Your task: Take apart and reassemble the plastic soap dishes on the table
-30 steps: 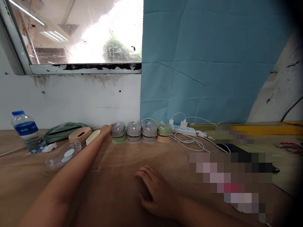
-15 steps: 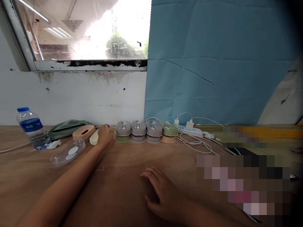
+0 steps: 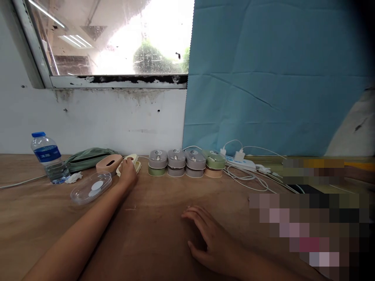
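Though grimy, window (image 3: 120,43) above tabletop (image 3: 158,195)

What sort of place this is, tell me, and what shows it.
Probably a makeshift indoor workspace: a wood-toned table below a chipped window frame, a blue sheet beside it, and a power strip with chargers plugged in.

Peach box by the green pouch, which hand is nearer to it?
Left. The left hand is just right of the peach box, at pale yellow pieces; the right hand is farther right, nearer the camera.
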Motion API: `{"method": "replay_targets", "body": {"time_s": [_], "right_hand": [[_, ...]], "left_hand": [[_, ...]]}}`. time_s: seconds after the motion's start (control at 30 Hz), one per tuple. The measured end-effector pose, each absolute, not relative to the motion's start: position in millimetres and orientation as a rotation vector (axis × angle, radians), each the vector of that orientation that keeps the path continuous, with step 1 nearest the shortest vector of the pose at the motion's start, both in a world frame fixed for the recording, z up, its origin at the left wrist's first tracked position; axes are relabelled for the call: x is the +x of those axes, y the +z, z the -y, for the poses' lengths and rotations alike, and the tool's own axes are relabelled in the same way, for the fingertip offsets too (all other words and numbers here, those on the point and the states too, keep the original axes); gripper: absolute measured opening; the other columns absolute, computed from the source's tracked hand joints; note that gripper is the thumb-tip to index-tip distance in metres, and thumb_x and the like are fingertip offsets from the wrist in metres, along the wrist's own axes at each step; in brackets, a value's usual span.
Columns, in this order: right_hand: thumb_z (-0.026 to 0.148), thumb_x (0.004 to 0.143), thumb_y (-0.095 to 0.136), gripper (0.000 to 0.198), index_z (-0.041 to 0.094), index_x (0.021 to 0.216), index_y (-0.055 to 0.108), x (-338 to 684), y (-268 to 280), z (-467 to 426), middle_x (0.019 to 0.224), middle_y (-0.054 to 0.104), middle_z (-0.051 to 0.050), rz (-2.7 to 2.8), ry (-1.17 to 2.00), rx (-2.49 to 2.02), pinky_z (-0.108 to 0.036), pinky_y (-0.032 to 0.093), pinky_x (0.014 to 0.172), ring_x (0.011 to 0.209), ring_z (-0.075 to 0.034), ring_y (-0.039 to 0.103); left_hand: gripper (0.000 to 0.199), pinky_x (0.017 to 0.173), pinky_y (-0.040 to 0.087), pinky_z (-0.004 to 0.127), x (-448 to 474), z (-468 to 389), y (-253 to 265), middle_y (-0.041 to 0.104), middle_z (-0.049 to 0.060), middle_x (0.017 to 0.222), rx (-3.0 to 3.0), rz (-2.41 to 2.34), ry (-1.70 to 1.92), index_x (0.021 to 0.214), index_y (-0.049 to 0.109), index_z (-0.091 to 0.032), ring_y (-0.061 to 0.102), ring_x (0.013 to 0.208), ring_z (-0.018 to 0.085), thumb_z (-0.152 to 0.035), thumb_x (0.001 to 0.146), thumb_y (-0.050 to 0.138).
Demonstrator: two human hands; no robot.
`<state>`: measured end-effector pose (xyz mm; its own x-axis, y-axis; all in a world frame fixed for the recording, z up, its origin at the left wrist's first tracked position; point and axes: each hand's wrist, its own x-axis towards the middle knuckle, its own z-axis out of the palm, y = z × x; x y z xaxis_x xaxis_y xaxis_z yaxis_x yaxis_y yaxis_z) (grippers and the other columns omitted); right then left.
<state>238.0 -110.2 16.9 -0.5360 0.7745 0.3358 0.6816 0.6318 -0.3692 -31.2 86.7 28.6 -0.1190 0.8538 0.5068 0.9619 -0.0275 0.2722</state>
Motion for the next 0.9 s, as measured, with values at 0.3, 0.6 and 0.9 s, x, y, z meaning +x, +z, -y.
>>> {"method": "replay_targets", "body": {"time_s": [0.3,0.6,0.9], "right_hand": [[0.009,0.065,0.050,0.050,0.023,0.111,0.039,245.3,8.4,112.4,0.117,0.045,-0.008,2.339,-0.047,-0.777,-0.040,0.035,0.095,0.120,-0.026,0.034],[0.018,0.068,0.051,0.051,0.020,0.119,0.046,238.5,17.1,108.0,0.127,0.042,-0.012,2.474,0.408,-1.189,-0.042,0.035,0.098,0.120,-0.026,0.036],[0.014,0.064,0.053,0.053,0.020,0.117,0.048,240.7,13.1,104.8,0.120,0.048,-0.011,2.456,0.403,-1.123,-0.039,0.034,0.098,0.118,-0.026,0.038]], "left_hand": [[0.020,0.083,0.037,0.030,-2.8,71.6,25.4,0.049,0.006,0.103,-3.095,1.112,-0.643,0.097,0.043,-0.025,0.046,0.090,0.017,-0.016,0.084,0.033],[0.020,0.088,0.034,0.032,-13.3,28.1,63.7,0.050,0.006,0.106,-3.052,1.102,-0.638,0.096,0.047,-0.022,0.045,0.099,0.020,-0.026,0.076,0.046],[0.058,0.088,0.024,0.053,-118.2,-132.3,77.6,0.043,0.023,0.112,-1.747,2.481,-0.996,0.098,0.045,-0.008,0.030,0.112,0.048,-0.033,0.050,0.067]]}}
